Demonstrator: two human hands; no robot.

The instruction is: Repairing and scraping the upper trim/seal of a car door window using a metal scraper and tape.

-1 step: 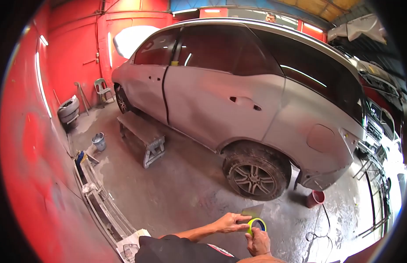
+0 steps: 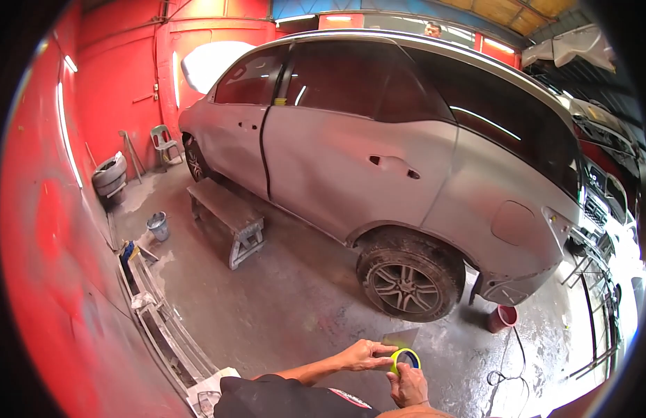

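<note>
Near the bottom of the view, my right hand (image 2: pixel 409 387) is closed round the lower part of a yellow-green roll of tape (image 2: pixel 394 362) with a dark blue inner side. From the left comes my left hand (image 2: pixel 363 355), its fingers stretched toward the roll and its fingertips at the roll's left rim. A thin, flat, grey-green piece (image 2: pixel 404 338) stands out just beyond the fingertips and the roll. I cannot tell its kind or which hand holds it. Ahead is a matt grey car (image 2: pixel 323 153) with dark windows, its rear wheel (image 2: pixel 406 287) nearest to my hands.
Left of the car stand a low bench (image 2: pixel 229 209), a grey bucket (image 2: pixel 158 226), a chair (image 2: pixel 164 141) and stacked tyres (image 2: pixel 110 175). Long frame parts (image 2: pixel 159 317) lie along the red wall. A dark red bucket (image 2: pixel 502 318) and a cable (image 2: pixel 523 348) are at the right. Another person (image 2: pixel 433 30) shows beyond the roof.
The view has shifted very slightly, so the car and floor objects sit a little further right and lower. Both hands keep almost the same pose at the roll.
</note>
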